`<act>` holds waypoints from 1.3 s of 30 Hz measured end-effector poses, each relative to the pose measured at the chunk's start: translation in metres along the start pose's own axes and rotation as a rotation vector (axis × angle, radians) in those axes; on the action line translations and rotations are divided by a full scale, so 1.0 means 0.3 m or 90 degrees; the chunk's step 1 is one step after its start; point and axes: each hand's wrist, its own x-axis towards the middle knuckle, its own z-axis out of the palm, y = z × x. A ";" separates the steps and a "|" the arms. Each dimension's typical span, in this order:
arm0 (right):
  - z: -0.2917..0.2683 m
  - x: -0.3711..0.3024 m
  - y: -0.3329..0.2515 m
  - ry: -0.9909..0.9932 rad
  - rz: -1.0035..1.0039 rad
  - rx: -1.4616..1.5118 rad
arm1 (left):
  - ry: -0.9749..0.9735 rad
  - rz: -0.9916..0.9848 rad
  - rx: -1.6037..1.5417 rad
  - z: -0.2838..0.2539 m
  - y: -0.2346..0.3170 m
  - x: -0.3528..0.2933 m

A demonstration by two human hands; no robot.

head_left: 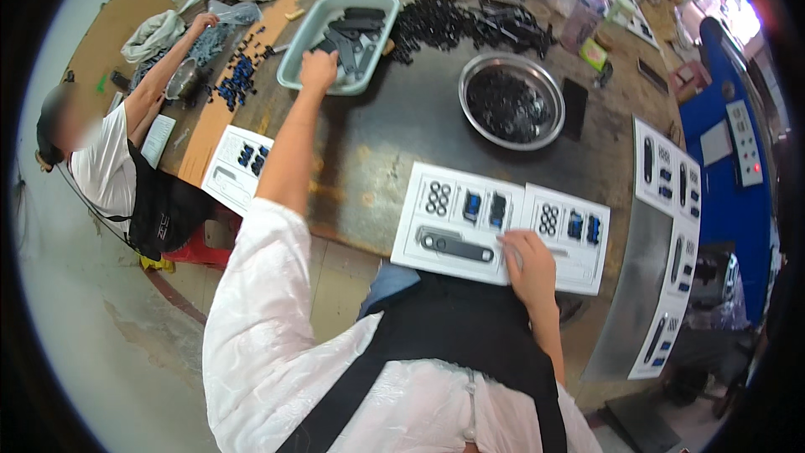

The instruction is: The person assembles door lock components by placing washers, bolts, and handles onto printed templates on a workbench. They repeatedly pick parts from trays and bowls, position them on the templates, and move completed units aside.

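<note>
My left hand [319,72] reaches over the near left rim of a pale green plastic tub [288,75]. Its fingers curl down against flat black elongated parts [359,25] inside. What those fingers grip is hidden. My right hand [532,267] rests where two printed white cards meet at the front table edge, fingers stretched out and holding nothing. On the left card [406,226] lie a long black part with round ends [456,245], several black rings [438,198] and small blue-and-black pieces [471,208]. The right card [579,271] carries rings and blue-and-black pieces but only a printed long outline.
A steel bowl of small black parts [464,114] stands right of centre. Behind it lies a heap of black pieces [428,23]. More loaded cards [667,169] line the right edge. At left a co-worker [105,159] reaches across the table near scattered blue pieces [237,84].
</note>
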 end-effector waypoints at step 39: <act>-0.031 -0.021 0.063 0.024 0.047 0.035 | -0.017 -0.230 -0.103 0.053 0.028 0.115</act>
